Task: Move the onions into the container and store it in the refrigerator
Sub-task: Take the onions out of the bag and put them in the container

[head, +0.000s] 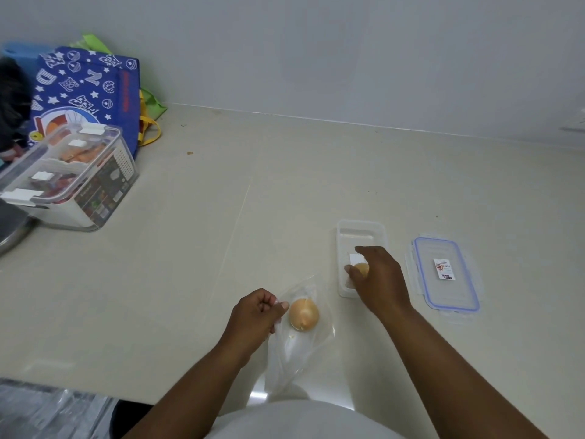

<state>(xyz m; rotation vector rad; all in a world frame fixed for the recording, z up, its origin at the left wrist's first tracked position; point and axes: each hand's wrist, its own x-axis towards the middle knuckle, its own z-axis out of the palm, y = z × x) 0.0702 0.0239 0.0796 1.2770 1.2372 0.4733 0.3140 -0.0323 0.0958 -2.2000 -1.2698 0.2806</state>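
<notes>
A small clear rectangular container stands open on the pale counter. My right hand reaches into it, fingers curled around a yellow onion that is mostly hidden by the hand. To the left lies a clear plastic bag with a second yellow onion inside. My left hand pinches the bag's edge beside that onion. The container's lid, clear with a blue seal and a sticker, lies flat to the right of the container.
A large clear storage box with white latches stands at the left, in front of a blue patterned bag. A metal pan edge shows at far left. The wall bounds the counter behind; the counter's front edge runs along the bottom left.
</notes>
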